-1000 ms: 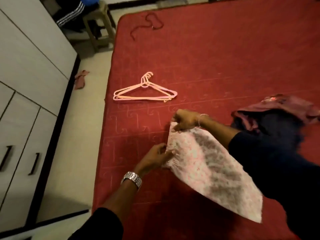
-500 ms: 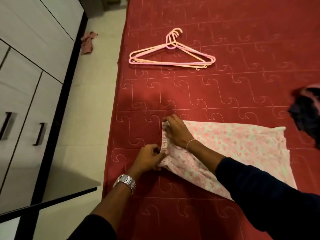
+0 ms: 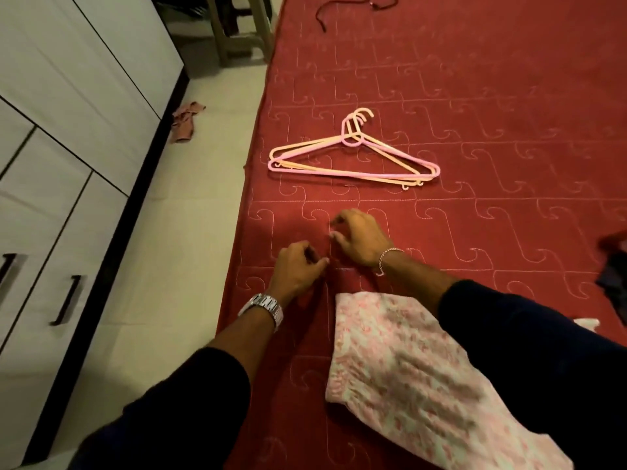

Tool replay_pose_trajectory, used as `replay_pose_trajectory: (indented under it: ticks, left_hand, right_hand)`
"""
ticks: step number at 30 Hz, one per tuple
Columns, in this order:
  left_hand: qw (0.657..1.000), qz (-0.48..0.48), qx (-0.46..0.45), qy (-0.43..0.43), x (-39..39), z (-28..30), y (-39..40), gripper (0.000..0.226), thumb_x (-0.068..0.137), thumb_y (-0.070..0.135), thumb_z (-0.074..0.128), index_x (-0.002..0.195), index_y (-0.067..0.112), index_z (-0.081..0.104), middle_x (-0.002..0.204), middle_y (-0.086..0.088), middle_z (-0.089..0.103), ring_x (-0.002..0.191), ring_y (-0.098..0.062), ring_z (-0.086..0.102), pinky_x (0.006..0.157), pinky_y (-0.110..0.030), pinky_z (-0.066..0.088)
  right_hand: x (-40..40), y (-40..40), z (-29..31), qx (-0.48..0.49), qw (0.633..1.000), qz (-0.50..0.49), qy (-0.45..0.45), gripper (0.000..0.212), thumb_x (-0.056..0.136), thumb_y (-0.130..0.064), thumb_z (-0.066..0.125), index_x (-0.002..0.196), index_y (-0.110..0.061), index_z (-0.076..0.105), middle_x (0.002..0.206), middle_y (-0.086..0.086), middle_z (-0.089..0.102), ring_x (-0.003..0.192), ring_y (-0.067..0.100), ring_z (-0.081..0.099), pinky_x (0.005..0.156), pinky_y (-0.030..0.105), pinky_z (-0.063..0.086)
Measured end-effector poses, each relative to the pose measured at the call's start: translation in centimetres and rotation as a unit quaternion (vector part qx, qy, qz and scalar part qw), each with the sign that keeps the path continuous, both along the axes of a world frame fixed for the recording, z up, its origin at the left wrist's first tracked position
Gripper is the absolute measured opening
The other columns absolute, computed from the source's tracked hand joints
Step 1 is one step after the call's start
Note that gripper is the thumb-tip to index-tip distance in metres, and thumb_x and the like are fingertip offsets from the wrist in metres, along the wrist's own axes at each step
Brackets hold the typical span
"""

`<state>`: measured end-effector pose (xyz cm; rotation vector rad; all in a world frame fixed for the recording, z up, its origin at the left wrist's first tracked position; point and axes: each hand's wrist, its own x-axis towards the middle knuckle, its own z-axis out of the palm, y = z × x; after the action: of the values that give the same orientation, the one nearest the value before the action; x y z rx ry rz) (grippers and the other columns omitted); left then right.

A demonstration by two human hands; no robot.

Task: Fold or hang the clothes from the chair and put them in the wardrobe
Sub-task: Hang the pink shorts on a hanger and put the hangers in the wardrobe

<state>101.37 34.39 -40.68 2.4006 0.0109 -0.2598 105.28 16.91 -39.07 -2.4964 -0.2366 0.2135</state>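
Both hands out over a red quilted bedspread (image 3: 475, 96), close together near the bed's left edge. Left hand (image 3: 298, 273), steel watch (image 3: 263, 308) at the wrist, fingers curled down onto the red cover; pinching the cover or only pressing it, cannot tell. Right hand (image 3: 359, 237), thin bracelet (image 3: 386, 259) at the wrist, fingers bent and spread, tips down at the bedspread, nothing visibly held. Pink floral garment (image 3: 407, 378) flat on the bed just nearer than the hands, under the right forearm, gathered edge to the left, apart from both hands. Stack of pink and peach plastic hangers (image 3: 353, 157) lying farther up the bed, well beyond the hands. Dark clothing (image 3: 614, 276) in a heap at the right edge of view, mostly cut off. Dark cord (image 3: 353, 5) on the far part of the bed. White wardrobe (image 3: 68, 130) with black handles along the left, pale tiled floor (image 3: 163, 266) between it and the bed. Small pink cloth (image 3: 185, 120) crumpled on the floor beside the wardrobe base. Legs of a chair (image 3: 237, 32) at the top, past the bed corner.
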Motion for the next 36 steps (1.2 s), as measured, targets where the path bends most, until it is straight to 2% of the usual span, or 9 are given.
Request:
replay_pose_trajectory:
  ticks: [5,10,15,18,23,26,29,33,36]
  left_hand:
    - [0.999,-0.018,-0.048,-0.015,6.3,-0.4,-0.8,0.037,0.069,0.023,0.09,0.091,0.012,0.062,0.078,0.004,0.062,0.071,-0.014,0.057,0.069,-0.031,0.05]
    - [0.997,-0.026,-0.061,0.045,9.1,-2.3,-1.2,0.063,0.055,0.028,0.098,0.101,0.009,0.059,0.087,0.007,0.054,0.078,-0.014,0.05,0.074,-0.035,0.048]
    - [0.989,-0.014,-0.078,0.124,10.6,-2.5,-0.9,0.069,0.053,0.024,0.099,0.104,0.006,0.056,0.085,0.007,0.053,0.075,-0.013,0.049,0.069,-0.034,0.049]
    - [0.988,-0.022,-0.073,0.132,10.5,-2.2,-0.9,0.07,0.054,0.024,0.099,0.106,0.006,0.056,0.086,0.007,0.052,0.073,-0.01,0.047,0.062,-0.025,0.041]
    - [0.99,0.004,-0.087,0.115,9.9,-2.1,-1.0,0.066,0.051,0.025,0.099,0.098,0.009,0.056,0.087,0.006,0.053,0.075,-0.01,0.047,0.063,-0.026,0.04]
    - [0.998,0.006,-0.023,0.057,9.0,-2.0,-1.5,0.054,0.056,0.032,0.097,0.083,0.015,0.055,0.088,0.003,0.059,0.078,-0.015,0.053,0.066,-0.031,0.043]
    - [0.993,-0.079,0.075,-0.051,6.8,-0.6,-1.7,0.036,0.075,0.039,0.083,0.068,0.024,0.052,0.072,0.008,0.059,0.069,-0.012,0.056,0.062,-0.031,0.047]
    - [0.957,-0.072,0.091,-0.265,4.9,2.7,-1.4,0.037,0.085,0.026,0.072,0.06,0.028,0.045,0.058,0.011,0.046,0.055,-0.011,0.044,0.058,-0.03,0.045]
    - [0.905,-0.021,0.159,-0.393,5.4,5.2,-1.1,0.024,0.085,0.022,0.069,0.067,0.017,0.054,0.069,-0.002,0.053,0.067,-0.02,0.048,0.067,-0.038,0.044]
  right_hand:
    - [5.4,-0.5,-0.1,-0.06,0.998,-0.036,-0.011,0.038,0.096,-0.021,0.058,0.132,-0.01,0.051,0.133,0.014,0.054,0.117,0.037,0.056,0.099,0.045,0.047]
    - [9.8,-1.4,-1.1,-0.142,0.987,-0.065,-0.024,0.055,0.102,-0.014,0.048,0.151,-0.002,0.028,0.146,0.026,0.042,0.123,0.046,0.052,0.101,0.051,0.048]
    - [10.7,-1.0,-1.2,-0.228,0.97,-0.055,-0.054,0.027,0.101,-0.007,0.04,0.116,0.003,0.06,0.108,0.024,0.062,0.099,0.045,0.063,0.08,0.049,0.052]
    - [9.8,-0.9,-1.4,-0.246,0.966,-0.047,-0.069,0.023,0.102,-0.009,0.044,0.115,0.002,0.059,0.108,0.023,0.063,0.098,0.044,0.064,0.08,0.05,0.053]
    - [7.8,-1.6,-0.9,-0.232,0.969,-0.022,-0.084,0.021,0.104,-0.007,0.042,0.119,0.003,0.05,0.11,0.025,0.062,0.098,0.045,0.063,0.073,0.045,0.046]
    - [6.1,-2.0,-0.6,-0.25,0.963,0.009,-0.097,0.016,0.102,-0.005,0.041,0.116,0.001,0.048,0.103,0.025,0.063,0.093,0.045,0.061,0.067,0.043,0.037]
    - [4.5,-2.5,-0.4,-0.238,0.966,0.013,-0.098,0.016,0.098,0.003,0.045,0.113,-0.001,0.046,0.098,0.023,0.062,0.087,0.044,0.061,0.064,0.043,0.035]
    - [2.4,-3.6,0.4,-0.173,0.98,0.007,-0.096,0.011,0.096,-0.006,0.053,0.104,-0.005,0.046,0.095,0.02,0.062,0.082,0.042,0.062,0.065,0.047,0.047]
    - [1.5,-4.3,1.6,-0.088,0.991,-0.021,-0.094,0.015,0.095,-0.015,0.059,0.102,-0.007,0.048,0.096,0.014,0.062,0.08,0.035,0.058,0.068,0.045,0.048]
